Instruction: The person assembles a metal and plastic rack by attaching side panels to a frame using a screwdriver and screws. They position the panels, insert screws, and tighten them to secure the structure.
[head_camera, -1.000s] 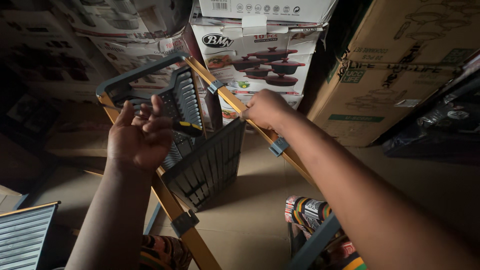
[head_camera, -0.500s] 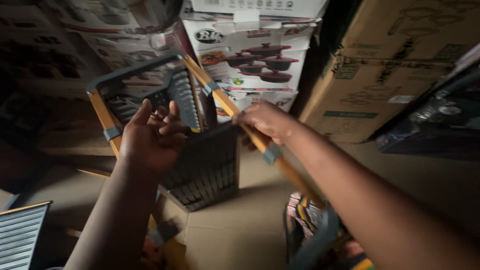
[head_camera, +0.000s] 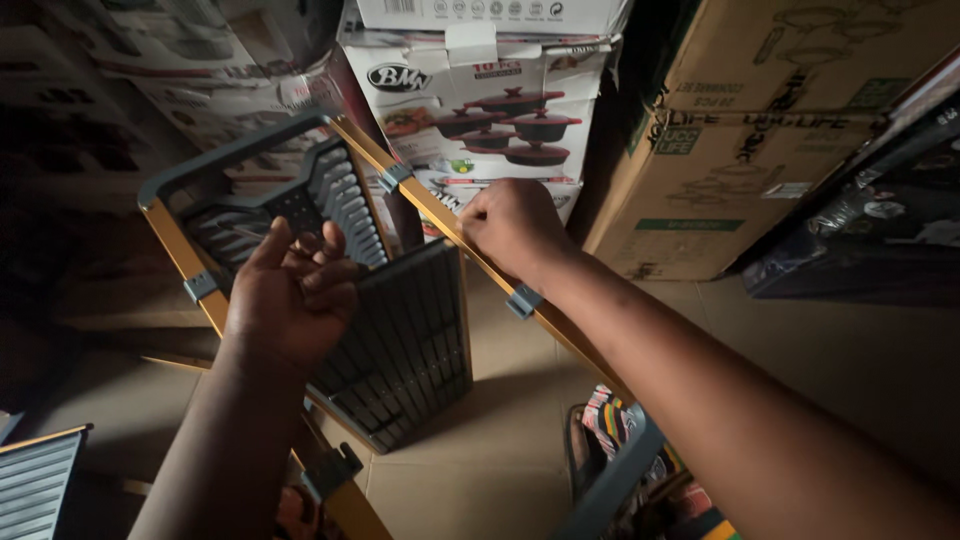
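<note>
The rack frame (head_camera: 440, 215) had tilted up since before, right hand (head_camera: 515, 225) fisted round its yellow rail, left hand (head_camera: 290, 295) loosely spread against the grey slatted shelf (head_camera: 400, 340), which wanted steady support while swinging.

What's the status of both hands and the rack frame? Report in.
Right hand fisted on yellow frame rail. Left hand on grey slatted shelf panel, fingers spread. Stacked cookware boxes close behind.
</note>
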